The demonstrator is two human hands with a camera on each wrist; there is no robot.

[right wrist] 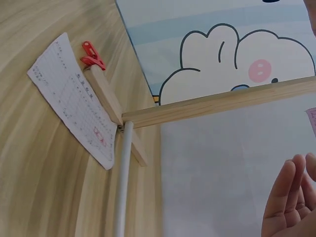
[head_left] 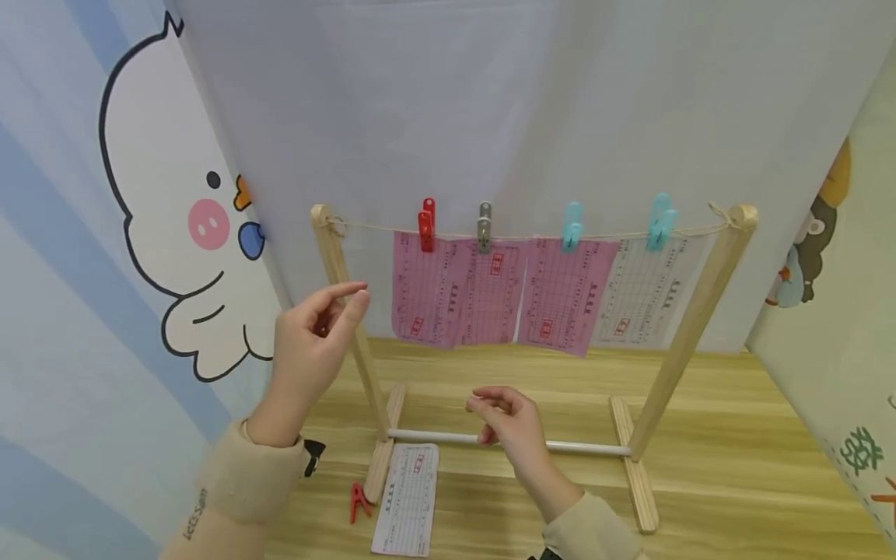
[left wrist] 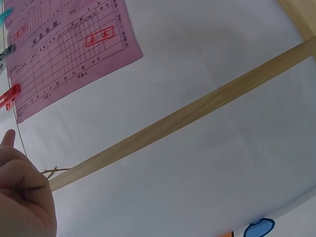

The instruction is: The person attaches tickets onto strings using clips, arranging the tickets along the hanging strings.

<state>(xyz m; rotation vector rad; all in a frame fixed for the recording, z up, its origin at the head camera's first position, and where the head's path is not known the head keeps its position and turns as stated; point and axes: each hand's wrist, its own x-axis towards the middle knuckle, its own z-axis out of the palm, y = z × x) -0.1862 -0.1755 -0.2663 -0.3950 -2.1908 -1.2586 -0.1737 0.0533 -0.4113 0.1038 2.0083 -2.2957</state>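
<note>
My left hand (head_left: pixel 315 334) is raised beside the left post of a wooden rack, its thumb and forefinger close together with nothing between them. Lower down, in front of the rack's white bottom bar, my right hand (head_left: pixel 514 428) hovers with loosely bent fingers and holds nothing. From the string hang three pink paper slips (head_left: pixel 428 292) and, at the right end, a white slip (head_left: pixel 640 299). A red clothespin (head_left: pixel 426 227), a grey clothespin (head_left: pixel 484 229) and two light blue clothespins (head_left: pixel 572 228) grip them. On the table lie another printed slip (head_left: pixel 407 498) and a loose red clothespin (head_left: pixel 359 502).
The rack has a left post (head_left: pixel 336 264), a right post (head_left: pixel 693 334) and a white bar (head_left: pixel 581 448) low between its feet. Behind it hangs a pale cloth (head_left: pixel 490 101). A wall with a cartoon animal (head_left: pixel 154 155) stands close on the left.
</note>
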